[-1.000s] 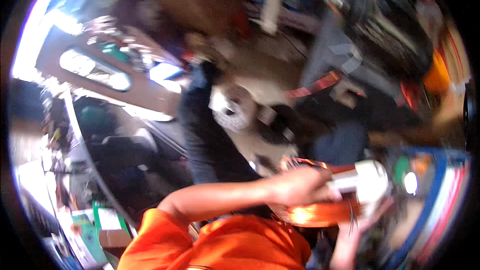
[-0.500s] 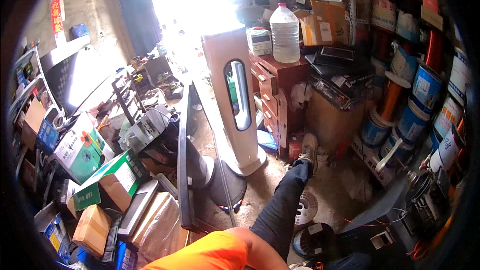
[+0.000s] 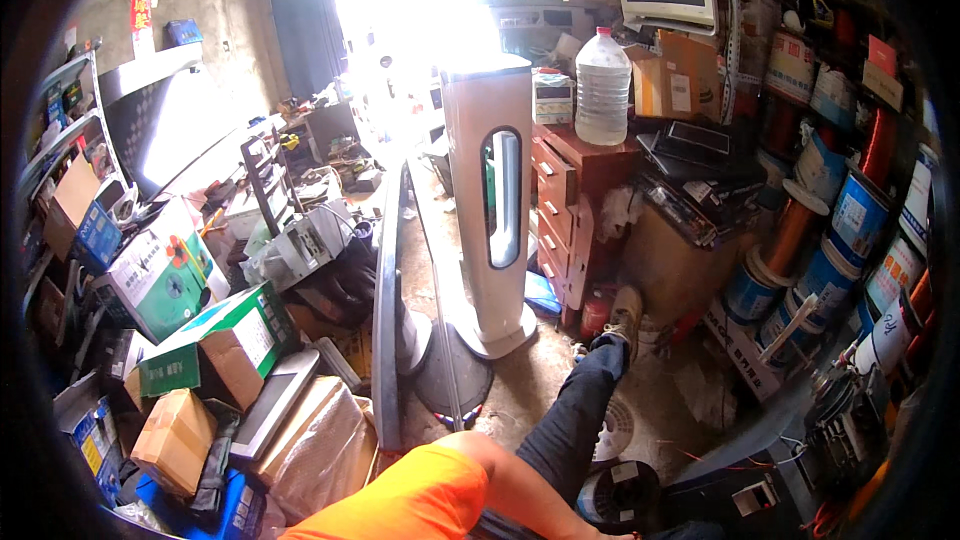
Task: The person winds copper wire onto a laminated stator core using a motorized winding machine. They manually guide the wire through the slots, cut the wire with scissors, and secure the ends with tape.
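Note:
My left arm, in an orange sleeve [image 3: 400,495], comes in from the lower edge. Its bare forearm [image 3: 525,485] slopes down to the right. Only a sliver of my left hand [image 3: 612,535] shows at the bottom rim, its fingers cut off. Nearest to it is a black reel [image 3: 622,500] on the floor, beside my outstretched leg [image 3: 570,410] in dark trousers. My right hand is out of view. Ahead stands a tall white tower appliance [image 3: 462,180] with an oval opening. A large dark flat panel [image 3: 388,350] stands on edge to its left.
Cartons [image 3: 235,350] and old equipment pile up on the left. A red-brown drawer cabinet [image 3: 575,170] carries a large water bottle [image 3: 603,90]. Blue-labelled wire spools [image 3: 825,250] stack up on the right. A perforated round plate [image 3: 617,432] lies on the floor.
The view has shifted, so the surroundings sit further right and slightly lower in the picture. More of my left forearm shows, reaching down to the right; a bit of the hand now appears.

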Demonstrator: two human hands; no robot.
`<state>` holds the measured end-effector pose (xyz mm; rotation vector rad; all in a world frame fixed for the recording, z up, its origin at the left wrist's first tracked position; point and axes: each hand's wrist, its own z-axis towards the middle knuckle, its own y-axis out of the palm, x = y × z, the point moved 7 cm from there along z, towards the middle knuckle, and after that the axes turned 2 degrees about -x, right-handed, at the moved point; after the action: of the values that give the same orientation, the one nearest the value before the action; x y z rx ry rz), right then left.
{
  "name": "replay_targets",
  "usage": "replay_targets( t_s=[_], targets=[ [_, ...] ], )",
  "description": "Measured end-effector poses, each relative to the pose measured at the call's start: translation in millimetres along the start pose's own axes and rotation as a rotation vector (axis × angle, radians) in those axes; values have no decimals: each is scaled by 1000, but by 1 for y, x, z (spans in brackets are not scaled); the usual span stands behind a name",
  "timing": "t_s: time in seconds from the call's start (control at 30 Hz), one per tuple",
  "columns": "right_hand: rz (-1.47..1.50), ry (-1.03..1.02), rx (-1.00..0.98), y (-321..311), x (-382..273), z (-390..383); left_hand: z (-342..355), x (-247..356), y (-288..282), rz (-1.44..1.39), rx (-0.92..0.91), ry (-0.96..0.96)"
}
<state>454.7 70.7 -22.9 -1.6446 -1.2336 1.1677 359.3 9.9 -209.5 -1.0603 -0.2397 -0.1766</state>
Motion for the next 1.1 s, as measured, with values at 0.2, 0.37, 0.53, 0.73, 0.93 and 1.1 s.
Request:
replay_targets(
  t_s=[0.2, 0.37, 0.53, 0.73, 0.93, 1.1],
  targets=[
    [43, -124, -144, -10, -11, 6, 27, 16, -42, 48, -819, 86],
    [100, -35, -282, -7, -13, 11, 4, 14, 52, -4, -546, 158],
    [510, 188, -291, 14, 9, 13, 35, 24, -6, -62, -729, 75],
    [437, 46, -166, 45, 33, 9, 44, 42, -76, -243, -936, -144],
    [148, 111, -390, 50, 41, 10, 48, 40, -86, -306, -1004, -201],
    [159, 139, -233, 33, 35, 14, 55, 39, -91, -340, -1106, -223]
  ],
)
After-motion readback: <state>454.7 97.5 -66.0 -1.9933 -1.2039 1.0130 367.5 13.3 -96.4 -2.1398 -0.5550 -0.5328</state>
